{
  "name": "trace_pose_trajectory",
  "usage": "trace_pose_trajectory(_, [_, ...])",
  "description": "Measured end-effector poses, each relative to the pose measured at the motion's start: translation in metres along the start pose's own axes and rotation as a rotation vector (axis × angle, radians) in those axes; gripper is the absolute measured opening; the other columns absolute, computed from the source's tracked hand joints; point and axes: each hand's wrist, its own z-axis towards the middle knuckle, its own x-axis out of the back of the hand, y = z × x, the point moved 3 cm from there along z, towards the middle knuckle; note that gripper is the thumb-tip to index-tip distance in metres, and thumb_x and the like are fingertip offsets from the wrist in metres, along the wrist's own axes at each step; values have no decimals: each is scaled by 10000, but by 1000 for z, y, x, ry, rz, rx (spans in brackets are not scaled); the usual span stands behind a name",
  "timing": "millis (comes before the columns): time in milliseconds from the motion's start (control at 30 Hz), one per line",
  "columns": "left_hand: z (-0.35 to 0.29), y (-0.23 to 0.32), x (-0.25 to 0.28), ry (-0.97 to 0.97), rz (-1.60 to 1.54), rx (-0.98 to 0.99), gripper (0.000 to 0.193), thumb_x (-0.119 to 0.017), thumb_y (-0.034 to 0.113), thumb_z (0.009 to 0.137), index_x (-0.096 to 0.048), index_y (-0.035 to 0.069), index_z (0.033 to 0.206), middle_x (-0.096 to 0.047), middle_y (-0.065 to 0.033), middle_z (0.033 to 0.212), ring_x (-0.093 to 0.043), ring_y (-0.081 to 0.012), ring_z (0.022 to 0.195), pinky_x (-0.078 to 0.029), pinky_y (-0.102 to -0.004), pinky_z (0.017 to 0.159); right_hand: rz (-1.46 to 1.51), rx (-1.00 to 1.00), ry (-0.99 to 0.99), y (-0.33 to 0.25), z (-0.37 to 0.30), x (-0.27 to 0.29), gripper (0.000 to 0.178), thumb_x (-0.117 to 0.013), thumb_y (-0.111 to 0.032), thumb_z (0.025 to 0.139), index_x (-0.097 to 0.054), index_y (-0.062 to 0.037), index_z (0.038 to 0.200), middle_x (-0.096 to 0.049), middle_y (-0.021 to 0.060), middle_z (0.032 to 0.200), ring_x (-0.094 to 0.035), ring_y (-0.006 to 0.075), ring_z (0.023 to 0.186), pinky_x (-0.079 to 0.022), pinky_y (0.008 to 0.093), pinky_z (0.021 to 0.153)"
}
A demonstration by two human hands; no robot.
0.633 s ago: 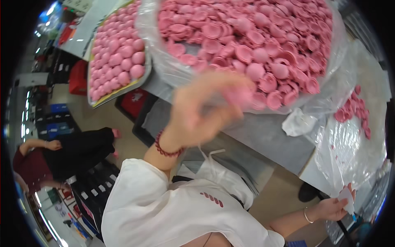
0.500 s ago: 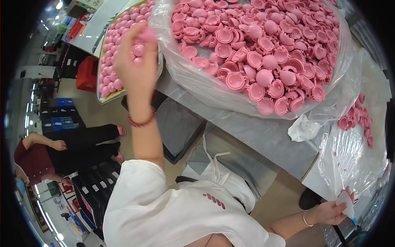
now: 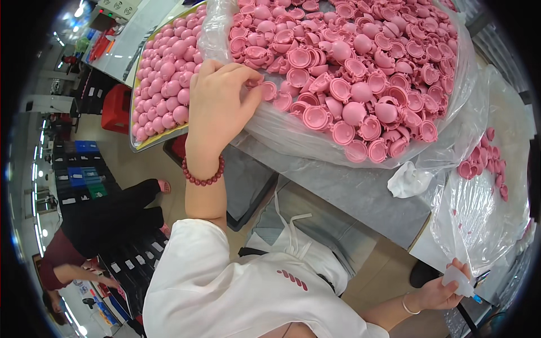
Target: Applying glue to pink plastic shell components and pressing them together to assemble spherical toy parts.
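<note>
While half-curled, left hand (image 3: 220,104) on pink caps (image 3: 269,90)

white short-sleeved top, red stripe mark | dark red bead bracelet (image 3: 203,178) left wrist | thin bangle (image 3: 409,307) right wrist

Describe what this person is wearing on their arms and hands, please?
Both hands are bare, with no gloves. The left hand has a bracelet of dark red beads round its wrist, and that arm comes out of a short white sleeve. The right hand has a thin pale bangle at the wrist. The white top carries a small red striped mark.
</note>
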Motion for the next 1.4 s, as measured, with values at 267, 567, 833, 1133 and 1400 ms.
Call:
trace_pose_trajectory(267, [4,30,13,235,-303,-83,71,-530,90,727,-574,52,768,-576,-92,823,-518,-244,849,-382,-341,754,176,-52,53,1,-16,-8,415,-456,-276,821,-445,107,979,-527,186,854,-510,232,703,-393,271,632])
trace_pose_trajectory(567, [-67,173,-10,-542,-1899,-129,118,-489,59,798,-500,20,909,-537,-69,877,-543,-182,799,-439,-278,693,550,-289,-166,-56,-33,-116,502,-423,-396,816,-430,86,952,-480,128,755,-437,157,514,-373,240,565])
trace_pose_trajectory(833, [-81,169,-26,-800,-2212,286,310,-464,11,812,-412,-33,1115,-480,-121,1107,-467,-156,1011,-375,-285,854,506,-269,-86,-39,-22,-106,526,-443,-388,795,-344,19,1114,-344,16,564,-293,97,452,-217,230,439])
trace_pose_trajectory(1133, [-77,172,-26,-569,-2067,426,382,-582,5,726,-408,-38,1063,-485,-254,1064,-540,-214,924,-445,-290,775,526,71,-183,-48,6,-99,506,-588,-371,728,-483,34,1013,-369,19,669,-319,107,544,-201,222,410])
trace_pose_trajectory(1400, [-82,167,-30,-535,-1963,321,380,-606,-16,704,-420,-45,1035,-485,-267,1054,-544,-211,917,-448,-283,776,286,214,-168,-55,-5,-105,608,-431,-542,760,-540,55,789,-384,26,529,-315,103,433,-179,238,360])
